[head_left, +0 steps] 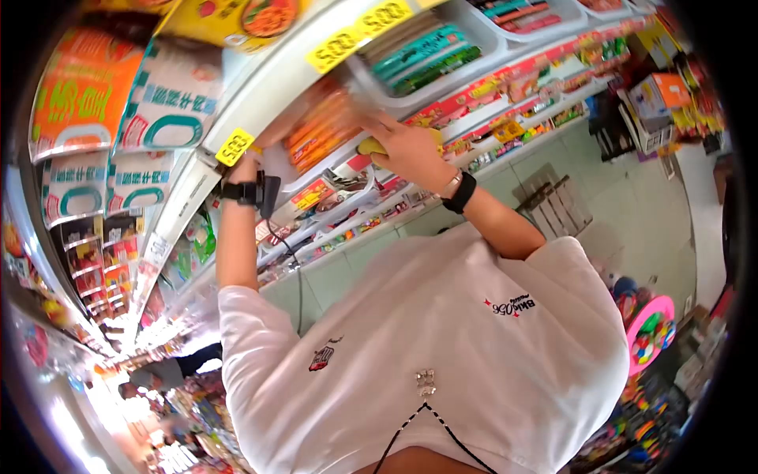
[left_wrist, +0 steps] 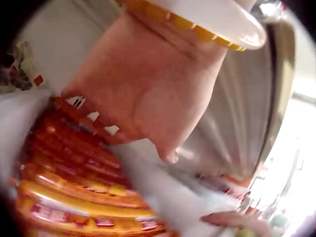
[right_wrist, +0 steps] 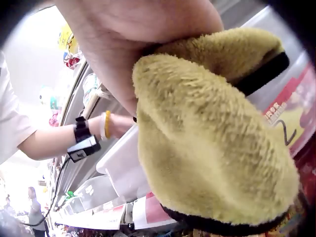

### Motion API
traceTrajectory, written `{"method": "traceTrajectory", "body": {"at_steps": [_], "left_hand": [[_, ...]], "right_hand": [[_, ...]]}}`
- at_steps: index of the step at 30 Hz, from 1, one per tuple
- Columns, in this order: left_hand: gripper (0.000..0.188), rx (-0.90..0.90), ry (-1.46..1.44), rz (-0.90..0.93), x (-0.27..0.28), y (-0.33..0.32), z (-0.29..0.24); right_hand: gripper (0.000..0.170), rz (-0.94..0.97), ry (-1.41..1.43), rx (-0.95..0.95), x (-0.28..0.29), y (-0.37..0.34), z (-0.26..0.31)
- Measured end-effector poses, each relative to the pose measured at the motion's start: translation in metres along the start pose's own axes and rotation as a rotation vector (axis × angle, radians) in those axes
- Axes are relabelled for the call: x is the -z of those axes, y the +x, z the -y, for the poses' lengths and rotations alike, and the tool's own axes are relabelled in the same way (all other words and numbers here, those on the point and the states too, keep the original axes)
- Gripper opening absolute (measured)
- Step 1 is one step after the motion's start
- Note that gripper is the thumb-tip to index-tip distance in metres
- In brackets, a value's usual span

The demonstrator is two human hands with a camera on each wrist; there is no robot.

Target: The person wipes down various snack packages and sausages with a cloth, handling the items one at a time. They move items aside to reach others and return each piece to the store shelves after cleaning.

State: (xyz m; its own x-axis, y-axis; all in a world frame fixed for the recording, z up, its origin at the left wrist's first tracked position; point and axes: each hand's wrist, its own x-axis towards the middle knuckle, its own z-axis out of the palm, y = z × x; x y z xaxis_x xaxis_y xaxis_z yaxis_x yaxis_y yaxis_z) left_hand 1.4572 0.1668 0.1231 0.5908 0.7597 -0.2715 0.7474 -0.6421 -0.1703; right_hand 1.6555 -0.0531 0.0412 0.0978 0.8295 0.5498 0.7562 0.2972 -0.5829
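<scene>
My left hand [head_left: 246,168] is at the near end of a white plastic bin [right_wrist: 123,168]. In the left wrist view, that hand [left_wrist: 143,89] grips the bin's wall [left_wrist: 158,185], fingers on the inner side and thumb outside. Orange-wrapped snack sticks [head_left: 320,130] fill the bin, blurred in the head view. My right hand [head_left: 414,158] holds a folded yellow cleaning cloth [right_wrist: 212,138] with dark edging, at the bin's far end. The cloth hangs below the palm in the right wrist view, and its bulk hides most of the fingers there.
Another bin with teal and green packets [head_left: 426,59] stands beside it. Yellow price tags [head_left: 234,147] line the shelf edge. Large snack bags [head_left: 83,95] hang at the left. Lower shelves hold small packets [head_left: 505,130]. A cable [head_left: 296,261] dangles from the left wrist device.
</scene>
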Motion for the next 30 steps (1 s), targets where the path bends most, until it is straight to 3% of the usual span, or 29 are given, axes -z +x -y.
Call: {"method": "traceTrajectory", "body": {"at_steps": [2, 3, 4, 8, 11, 12, 15, 16, 19, 20, 23, 26, 28, 30], "left_hand": [[0.083, -0.156, 0.295, -0.003, -0.05, 0.055, 0.054], [0.084, -0.018, -0.118, 0.03, -0.027, 0.039, 0.019], [0.077, -0.038, -0.152, -0.008, -0.028, 0.04, 0.015], [0.056, -0.327, -0.565, 0.33, 0.019, 0.0, -0.017], [0.049, -0.398, -0.394, -0.077, 0.026, 0.013, -0.034], [0.049, -0.37, 0.075, -0.346, 0.008, 0.046, -0.002], [0.056, -0.426, -0.186, -0.094, -0.022, 0.087, 0.021], [0.067, -0.234, -0.199, -0.133, -0.03, 0.071, 0.012], [0.074, -0.378, -0.311, 0.107, -0.004, 0.045, 0.0], [0.07, -0.323, -0.125, 0.209, 0.024, 0.016, -0.033], [0.063, -0.268, -0.186, -0.019, 0.0, 0.042, 0.005], [0.061, -0.207, -0.324, -0.113, -0.013, 0.062, 0.007], [0.063, -0.314, -0.023, -0.296, -0.016, 0.07, 0.013], [0.064, -0.326, 0.01, -0.305, -0.012, 0.081, 0.017]], "right_hand": [[0.057, -0.014, 0.06, 0.006, 0.0, -0.002, -0.001], [0.058, -0.026, 0.098, 0.007, -0.001, -0.003, -0.002], [0.048, 0.01, 0.116, 0.019, -0.003, -0.004, -0.003], [0.047, 0.017, 0.025, -0.023, 0.0, -0.005, -0.002], [0.04, -0.149, 0.021, 0.104, -0.016, -0.006, -0.011], [0.04, -0.16, 0.038, 0.096, -0.011, -0.007, -0.007], [0.04, -0.163, 0.029, 0.101, -0.013, -0.007, -0.008], [0.04, -0.151, 0.024, 0.093, -0.011, -0.008, -0.006], [0.041, -0.116, 0.011, 0.066, -0.005, -0.008, -0.004], [0.043, -0.097, 0.016, 0.059, -0.004, -0.008, -0.004], [0.041, -0.112, 0.008, 0.073, -0.005, -0.008, -0.004], [0.044, -0.084, 0.007, 0.043, -0.01, -0.009, -0.004], [0.046, -0.066, 0.02, 0.028, -0.01, -0.006, -0.003], [0.047, -0.069, 0.037, 0.028, -0.006, -0.007, -0.002]]}}
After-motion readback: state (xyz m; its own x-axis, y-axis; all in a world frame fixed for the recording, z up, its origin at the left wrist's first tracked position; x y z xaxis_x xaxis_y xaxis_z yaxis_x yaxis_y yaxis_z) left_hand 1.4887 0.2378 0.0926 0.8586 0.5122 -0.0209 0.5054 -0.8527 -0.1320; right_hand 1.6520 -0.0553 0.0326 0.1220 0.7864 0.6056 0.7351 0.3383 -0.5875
